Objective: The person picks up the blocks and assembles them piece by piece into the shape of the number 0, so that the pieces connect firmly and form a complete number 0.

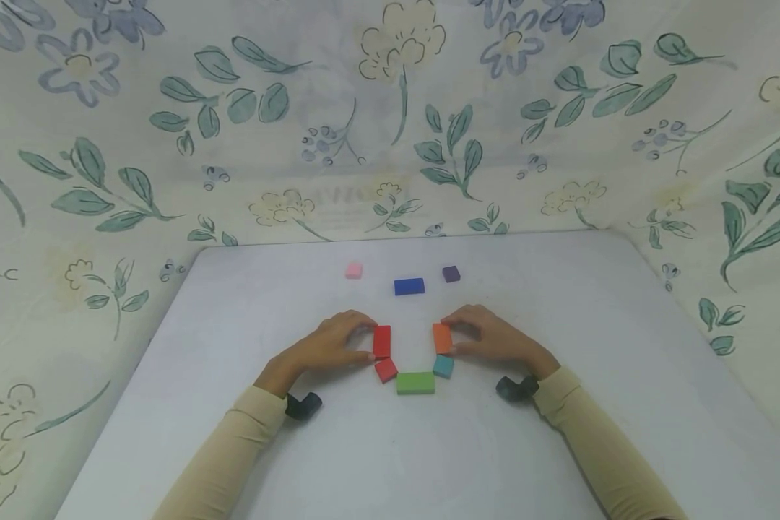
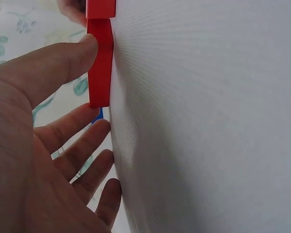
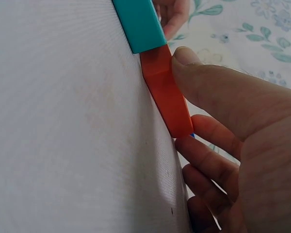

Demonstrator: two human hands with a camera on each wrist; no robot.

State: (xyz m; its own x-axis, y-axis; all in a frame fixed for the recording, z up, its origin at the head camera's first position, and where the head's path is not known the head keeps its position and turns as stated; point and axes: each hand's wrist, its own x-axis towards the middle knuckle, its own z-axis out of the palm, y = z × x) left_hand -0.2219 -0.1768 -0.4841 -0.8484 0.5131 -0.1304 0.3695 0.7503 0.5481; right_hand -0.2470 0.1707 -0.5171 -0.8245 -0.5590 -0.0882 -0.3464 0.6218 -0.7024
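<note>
L hand [image 1: 330, 341] pinching the long red block [image 1: 381, 341] btwn thumb & index finger, thumb at the near end, index at the far end; other fingers spread apart, clear of it. R hand [image 1: 490, 336] doing the same w/ the orange block [image 1: 442, 339], thumb nr one end, index at the other. Both blocks lie flat on the white table [image 1: 169, 404], roughly parallel w/ a gap btwn.

Small red block [image 1: 386, 370] sits tilted at the near end of the long red one, touching it; teal block [image 1: 443, 366] touches the near end of the orange. Green block [image 1: 415, 383] lies crosswise btwn those two, closest to the person, corners v. close, can't tell if touching. All 5 make a U shape, open at the far side.

Further back, apart from the U: blue block [image 1: 409, 287] in the middle, pink block [image 1: 354, 271] to its left, purple block [image 1: 451, 274] to its right. Flowered cloth [image 1: 338, 173] behind the table, beige sleeves [image 1: 221, 455] on both arms
</note>
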